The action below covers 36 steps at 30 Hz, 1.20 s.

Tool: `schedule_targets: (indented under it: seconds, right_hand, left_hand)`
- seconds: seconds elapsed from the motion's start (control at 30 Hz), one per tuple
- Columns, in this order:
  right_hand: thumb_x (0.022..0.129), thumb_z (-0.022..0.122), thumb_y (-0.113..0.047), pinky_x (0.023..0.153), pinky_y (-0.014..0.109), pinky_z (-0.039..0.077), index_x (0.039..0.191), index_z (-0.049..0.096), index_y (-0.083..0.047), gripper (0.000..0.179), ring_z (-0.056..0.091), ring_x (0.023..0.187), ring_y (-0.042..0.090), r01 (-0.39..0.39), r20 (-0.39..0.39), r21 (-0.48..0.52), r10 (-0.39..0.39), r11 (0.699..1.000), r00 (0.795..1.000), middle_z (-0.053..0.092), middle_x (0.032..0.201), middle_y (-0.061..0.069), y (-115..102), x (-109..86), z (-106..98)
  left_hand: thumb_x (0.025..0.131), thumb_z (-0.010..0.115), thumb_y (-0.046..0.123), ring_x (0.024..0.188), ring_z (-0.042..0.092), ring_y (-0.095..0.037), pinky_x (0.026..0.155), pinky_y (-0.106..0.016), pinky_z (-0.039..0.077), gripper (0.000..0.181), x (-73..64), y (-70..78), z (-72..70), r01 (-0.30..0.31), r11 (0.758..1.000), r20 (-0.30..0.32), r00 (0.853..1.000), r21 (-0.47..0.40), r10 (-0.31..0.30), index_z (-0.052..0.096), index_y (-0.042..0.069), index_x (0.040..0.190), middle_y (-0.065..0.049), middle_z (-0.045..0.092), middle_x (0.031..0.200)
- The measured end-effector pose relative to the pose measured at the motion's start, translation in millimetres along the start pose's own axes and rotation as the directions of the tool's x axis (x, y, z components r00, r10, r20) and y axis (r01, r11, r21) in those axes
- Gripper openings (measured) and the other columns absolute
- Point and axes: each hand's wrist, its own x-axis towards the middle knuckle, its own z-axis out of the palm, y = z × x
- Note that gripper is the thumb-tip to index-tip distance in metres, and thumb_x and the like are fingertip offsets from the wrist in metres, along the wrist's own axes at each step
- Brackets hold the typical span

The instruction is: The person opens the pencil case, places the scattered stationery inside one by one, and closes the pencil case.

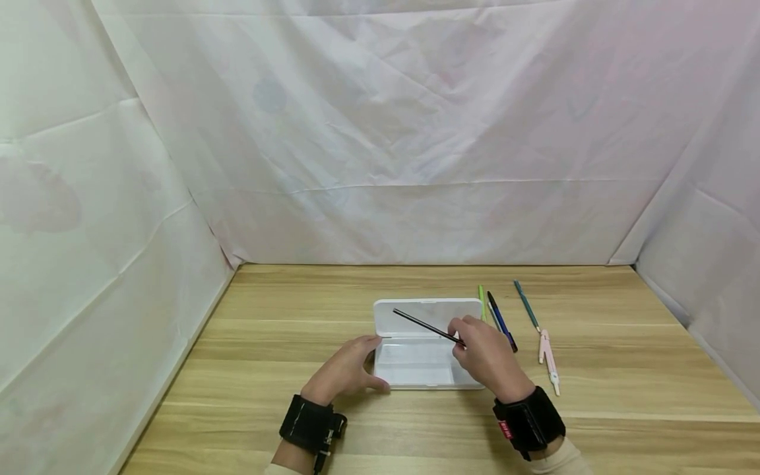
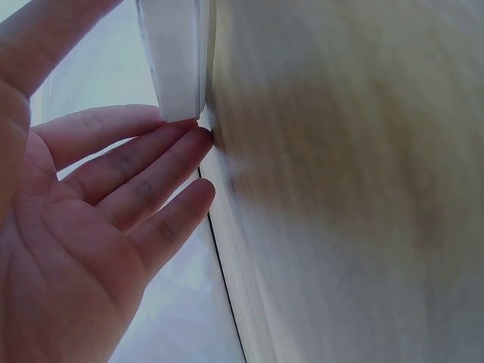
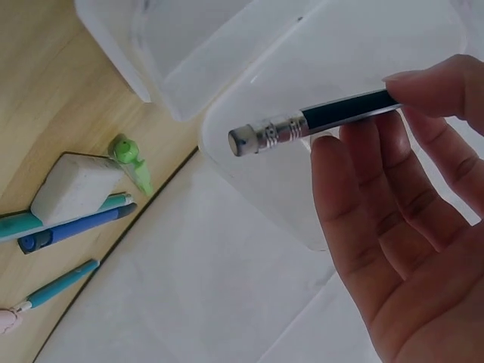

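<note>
A white pencil case lies with its lid raised at the back, its tray facing up. My right hand pinches a dark pencil above the right part of the case. The pencil's eraser-tipped end juts past the thumb and fingertips in the right wrist view. At the case's left end, my left hand steadies it, thumb by the front corner and forefinger by the hinge. Its fingers look nearly straight in the left wrist view, meeting the case's corner.
Right of the case lie a green item, a blue pen, a teal pencil and a pink compass. A white eraser-like block shows beside the pens. Pale cloth walls border the wooden table.
</note>
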Motion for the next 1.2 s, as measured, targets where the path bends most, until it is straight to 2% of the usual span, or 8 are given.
schedule_targets:
  seconds: [0.27,0.77,1.0,1.2]
  right_hand:
    - [0.072,0.078,0.001,0.047,0.020,0.040,0.084,0.068,-0.012,0.021,0.049,0.060,0.007,0.029,-0.001,-0.041,-0.029,0.999,1.000,0.060,0.074,-0.003,1.6,-0.2,9.5]
    - [0.075,0.075,0.004,0.049,0.022,0.041,0.086,0.070,-0.011,0.020,0.047,0.062,0.008,0.016,0.044,-0.044,-0.014,0.999,0.999,0.059,0.076,-0.001,0.2,-0.1,15.2]
    - [0.076,0.074,0.004,0.048,0.023,0.041,0.086,0.070,-0.011,0.019,0.047,0.061,0.009,0.024,0.038,-0.069,-0.021,0.997,0.999,0.059,0.075,-0.001,1.3,-0.2,18.4]
    - [0.076,0.074,0.004,0.047,0.026,0.043,0.086,0.071,-0.011,0.018,0.050,0.062,0.009,0.038,0.034,-0.085,-0.035,0.996,0.999,0.059,0.075,-0.001,1.9,-0.8,21.4]
  left_hand:
    - [0.070,0.090,0.033,0.136,0.047,-0.028,0.115,-0.044,0.039,0.086,0.7,-0.3,-0.3,0.004,1.000,-0.003,1.000,-0.006,-0.004,0.052,0.006,0.142,-0.010,0.053,0.145]
    - [0.069,0.091,0.032,0.134,0.049,-0.025,0.114,-0.042,0.040,0.083,2.5,-2.8,0.6,-0.019,1.000,-0.010,1.000,-0.012,0.019,0.055,0.007,0.139,-0.007,0.056,0.142]
    - [0.068,0.092,0.030,0.132,0.050,-0.025,0.113,-0.043,0.041,0.081,1.8,-2.4,0.2,-0.019,0.999,-0.014,1.000,-0.031,0.019,0.056,0.006,0.137,-0.008,0.057,0.140]
    - [0.068,0.092,0.033,0.132,0.050,-0.029,0.112,-0.045,0.042,0.087,0.4,-2.6,0.2,0.007,1.000,-0.018,1.000,-0.029,-0.007,0.053,0.002,0.139,-0.012,0.055,0.141]
